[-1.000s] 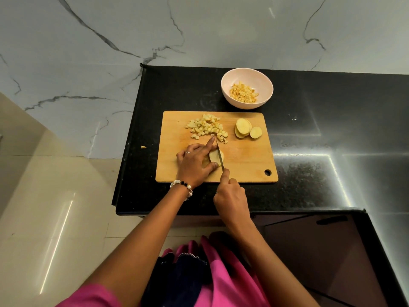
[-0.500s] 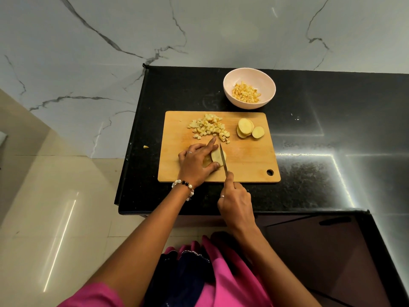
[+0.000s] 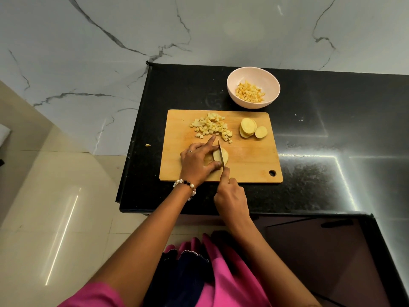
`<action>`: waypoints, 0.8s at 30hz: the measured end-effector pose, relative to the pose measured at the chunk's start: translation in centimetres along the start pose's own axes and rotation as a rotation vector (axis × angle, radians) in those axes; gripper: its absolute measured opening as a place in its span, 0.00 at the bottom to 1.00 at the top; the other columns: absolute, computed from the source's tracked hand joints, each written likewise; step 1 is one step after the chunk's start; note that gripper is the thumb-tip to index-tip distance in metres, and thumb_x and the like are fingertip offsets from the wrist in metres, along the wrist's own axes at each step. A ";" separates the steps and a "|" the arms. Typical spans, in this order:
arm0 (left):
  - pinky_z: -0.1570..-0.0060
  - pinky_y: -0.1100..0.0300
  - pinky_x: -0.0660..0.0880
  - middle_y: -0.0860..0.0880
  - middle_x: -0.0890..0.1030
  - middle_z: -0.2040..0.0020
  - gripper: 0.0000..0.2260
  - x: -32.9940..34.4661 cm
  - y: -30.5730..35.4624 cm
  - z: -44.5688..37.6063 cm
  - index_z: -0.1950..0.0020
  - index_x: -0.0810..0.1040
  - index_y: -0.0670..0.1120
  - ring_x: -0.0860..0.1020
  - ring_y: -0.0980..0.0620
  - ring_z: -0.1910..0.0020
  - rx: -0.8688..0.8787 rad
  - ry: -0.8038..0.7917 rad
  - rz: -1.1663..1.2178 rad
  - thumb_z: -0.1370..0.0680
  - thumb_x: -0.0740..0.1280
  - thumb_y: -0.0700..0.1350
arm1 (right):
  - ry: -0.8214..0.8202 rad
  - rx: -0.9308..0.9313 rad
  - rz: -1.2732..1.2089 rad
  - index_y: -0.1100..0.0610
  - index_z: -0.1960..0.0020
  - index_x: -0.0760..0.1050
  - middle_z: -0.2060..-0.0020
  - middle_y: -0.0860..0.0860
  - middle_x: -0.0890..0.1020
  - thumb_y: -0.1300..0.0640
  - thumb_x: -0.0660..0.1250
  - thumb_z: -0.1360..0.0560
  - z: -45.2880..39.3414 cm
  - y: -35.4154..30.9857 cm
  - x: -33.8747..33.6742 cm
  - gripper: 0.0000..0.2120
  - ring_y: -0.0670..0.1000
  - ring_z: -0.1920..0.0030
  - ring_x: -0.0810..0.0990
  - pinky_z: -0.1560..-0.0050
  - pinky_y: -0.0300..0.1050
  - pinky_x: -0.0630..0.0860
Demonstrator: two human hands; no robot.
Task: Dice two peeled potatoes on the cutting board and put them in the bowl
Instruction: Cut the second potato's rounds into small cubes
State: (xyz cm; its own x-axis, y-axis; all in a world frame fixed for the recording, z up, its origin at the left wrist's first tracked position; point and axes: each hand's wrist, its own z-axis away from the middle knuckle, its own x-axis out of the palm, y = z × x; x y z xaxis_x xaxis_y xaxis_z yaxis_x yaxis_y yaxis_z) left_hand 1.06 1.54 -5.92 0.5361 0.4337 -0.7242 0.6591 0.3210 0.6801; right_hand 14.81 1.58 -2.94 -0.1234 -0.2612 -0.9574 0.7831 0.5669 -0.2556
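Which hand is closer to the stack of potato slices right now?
The left hand, narrowly. Its forefinger reaches up the cutting board, left of and below the potato slices. The right hand, gripping the knife, sits off the board's near edge, farther below.

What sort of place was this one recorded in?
Most likely a home kitchen: a black stone counter against a marble-look wall, with a wooden cutting board of potato pieces and a bowl beside it.
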 end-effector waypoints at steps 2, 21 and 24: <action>0.38 0.54 0.58 0.61 0.79 0.41 0.36 -0.1 0.0 0.0 0.26 0.61 0.56 0.68 0.54 0.36 -0.005 0.004 0.007 0.30 0.73 0.53 | -0.004 -0.028 0.052 0.72 0.30 0.61 0.59 0.63 0.78 0.70 0.66 0.32 0.9 0.3 0.6 0.32 0.61 0.71 0.78 0.73 0.44 0.61; 0.39 0.47 0.69 0.58 0.82 0.46 0.35 -0.2 -0.7 0.0 0.27 0.66 0.52 0.71 0.52 0.41 -0.003 0.048 0.136 0.32 0.75 0.47 | 0.000 -0.039 0.003 0.63 0.23 0.42 0.49 0.61 0.75 0.63 0.53 0.23 -0.4 0.0 -0.1 0.32 0.60 0.56 0.76 0.61 0.46 0.63; 0.41 0.47 0.70 0.58 0.83 0.48 0.34 -0.1 -0.6 0.0 0.28 0.67 0.53 0.72 0.53 0.43 -0.006 0.070 0.138 0.33 0.72 0.51 | 0.023 -0.049 -0.005 0.65 0.23 0.43 0.51 0.62 0.77 0.64 0.53 0.23 -1.7 -0.2 0.3 0.31 0.60 0.57 0.77 0.62 0.47 0.63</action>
State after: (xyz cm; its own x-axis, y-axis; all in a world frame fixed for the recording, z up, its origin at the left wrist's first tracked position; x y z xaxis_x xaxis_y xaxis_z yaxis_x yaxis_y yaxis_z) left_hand 0.54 1.31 -6.26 0.5836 0.5314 -0.6140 0.5780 0.2593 0.7738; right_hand 13.56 2.76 -3.37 -0.1412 -0.2466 -0.9588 0.7519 0.6032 -0.2659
